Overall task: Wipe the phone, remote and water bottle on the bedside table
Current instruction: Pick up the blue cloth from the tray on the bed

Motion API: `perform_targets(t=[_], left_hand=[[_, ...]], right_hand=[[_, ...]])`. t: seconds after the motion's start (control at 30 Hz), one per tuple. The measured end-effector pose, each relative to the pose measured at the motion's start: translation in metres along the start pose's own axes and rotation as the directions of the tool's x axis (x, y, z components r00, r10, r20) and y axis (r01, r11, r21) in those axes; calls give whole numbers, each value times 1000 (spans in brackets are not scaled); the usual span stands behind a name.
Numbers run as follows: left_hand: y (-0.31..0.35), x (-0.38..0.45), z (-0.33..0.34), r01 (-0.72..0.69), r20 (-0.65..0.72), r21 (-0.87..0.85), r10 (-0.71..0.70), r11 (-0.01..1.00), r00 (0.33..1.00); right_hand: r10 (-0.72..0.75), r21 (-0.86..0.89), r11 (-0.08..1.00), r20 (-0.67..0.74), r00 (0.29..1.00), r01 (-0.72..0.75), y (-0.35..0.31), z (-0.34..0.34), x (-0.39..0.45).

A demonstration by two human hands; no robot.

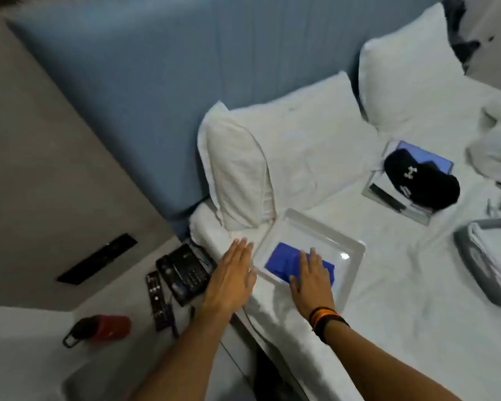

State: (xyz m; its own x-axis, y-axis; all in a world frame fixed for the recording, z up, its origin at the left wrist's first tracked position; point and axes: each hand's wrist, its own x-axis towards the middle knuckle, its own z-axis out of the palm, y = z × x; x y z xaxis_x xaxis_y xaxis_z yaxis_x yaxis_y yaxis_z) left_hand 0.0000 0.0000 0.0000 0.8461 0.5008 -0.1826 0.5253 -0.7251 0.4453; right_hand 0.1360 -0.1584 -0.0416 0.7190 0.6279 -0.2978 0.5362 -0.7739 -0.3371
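A black desk phone sits on the grey bedside table, with a black remote just left of it. Nearer the table's front left lies a red water bottle with a black cap, on its side. A folded blue cloth lies in a white tray on the bed. My right hand rests flat on the cloth, fingers apart. My left hand hovers flat at the bed's edge between phone and tray, holding nothing.
White pillows lean against a blue headboard. A black cap lies on a tablet box further right on the bed. Grey-edged folded linen sits at the right edge. A dark slot is set in the grey wall.
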Motion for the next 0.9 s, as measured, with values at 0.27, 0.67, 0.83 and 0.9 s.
perform_targets(t=[0.27,0.67,0.83,0.9], left_hand=[[48,84,127,228,134,-6,-226,974,965],[59,113,116,498,114,-147,-486,855,867],[21,83,58,464,146,-770,-587,437,796],[-17,67,45,415,218,-886,-600,209,769]], right_hand=[[138,-9,990,71,988,-138,89,51,62],[313,516,790,123,942,-330,69,28,74],[99,879,414,214,972,-236,15,-21,61],[-27,897,337,313,949,-287,-18,-28,59]])
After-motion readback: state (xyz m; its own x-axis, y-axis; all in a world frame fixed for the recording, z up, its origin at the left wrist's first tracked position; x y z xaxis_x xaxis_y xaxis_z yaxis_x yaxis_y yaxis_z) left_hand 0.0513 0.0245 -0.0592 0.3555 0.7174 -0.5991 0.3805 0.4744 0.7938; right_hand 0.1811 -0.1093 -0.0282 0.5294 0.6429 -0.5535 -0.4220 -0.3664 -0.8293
